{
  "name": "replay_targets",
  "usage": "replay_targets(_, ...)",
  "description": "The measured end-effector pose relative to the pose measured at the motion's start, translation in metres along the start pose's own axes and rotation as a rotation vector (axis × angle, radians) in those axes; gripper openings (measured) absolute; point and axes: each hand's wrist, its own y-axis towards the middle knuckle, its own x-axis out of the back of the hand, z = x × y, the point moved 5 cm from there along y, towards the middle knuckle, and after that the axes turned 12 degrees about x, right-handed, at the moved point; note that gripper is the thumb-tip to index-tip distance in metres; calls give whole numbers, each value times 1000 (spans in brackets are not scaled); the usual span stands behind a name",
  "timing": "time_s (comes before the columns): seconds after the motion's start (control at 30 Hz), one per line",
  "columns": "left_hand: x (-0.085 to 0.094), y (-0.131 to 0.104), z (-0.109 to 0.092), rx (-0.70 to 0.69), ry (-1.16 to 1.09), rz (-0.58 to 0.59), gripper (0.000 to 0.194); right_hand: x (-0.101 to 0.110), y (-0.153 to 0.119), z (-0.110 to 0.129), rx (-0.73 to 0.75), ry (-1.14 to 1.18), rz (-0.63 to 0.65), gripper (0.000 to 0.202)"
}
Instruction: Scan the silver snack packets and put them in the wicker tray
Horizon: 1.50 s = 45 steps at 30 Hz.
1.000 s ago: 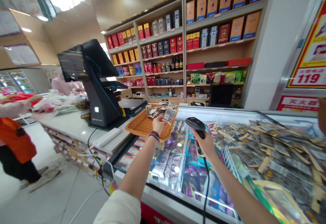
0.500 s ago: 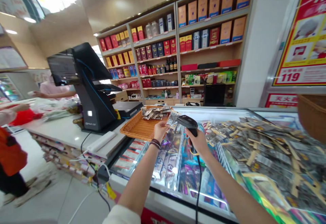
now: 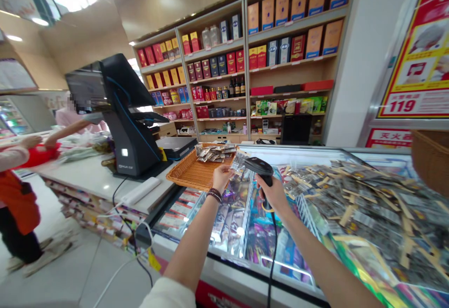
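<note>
My left hand point(image 3: 221, 178), with a beaded bracelet on its wrist, pinches a small clear packet point(image 3: 239, 161) near the right edge of an orange wicker basket point(image 3: 192, 173). Several similar packets point(image 3: 214, 153) lie at the back of that basket. My right hand point(image 3: 272, 191) is wrapped round the handle of a black barcode scanner point(image 3: 259, 168), whose head points left at the packet. The scanner's cable point(image 3: 274, 252) hangs down in front of the glass-topped freezer point(image 3: 224, 254). A large pile of packets point(image 3: 365, 200) is spread over the glass at the right.
A checkout terminal point(image 3: 128, 130) stands on the white counter point(image 3: 80, 172) at the left. Brown basket point(image 3: 430, 158) at the far right. Shelves point(image 3: 245, 79) of boxes line the back. Two people are at the left, one in an orange garment point(image 3: 23, 200).
At the left, the person in pink now reaches towards the red bag, and the person in orange has shifted a little. My hands hold nearly the same pose.
</note>
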Motion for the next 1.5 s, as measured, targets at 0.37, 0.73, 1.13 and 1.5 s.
replay_targets(0.37,-24,6,-7,18,72,37,25,59,25,7,11,-16,-70,51)
replay_targets(0.73,-214,7,26,58,18,333,24,258,17,53,32,-468,-380,42)
replay_targets(1.13,-306,-30,53,-232,560,320,42,345,-37,56,-60,-728,-476,40)
replay_targets(1.5,-153,-17,30,-375,852,219,30,252,-10,30,-14,-671,-324,41)
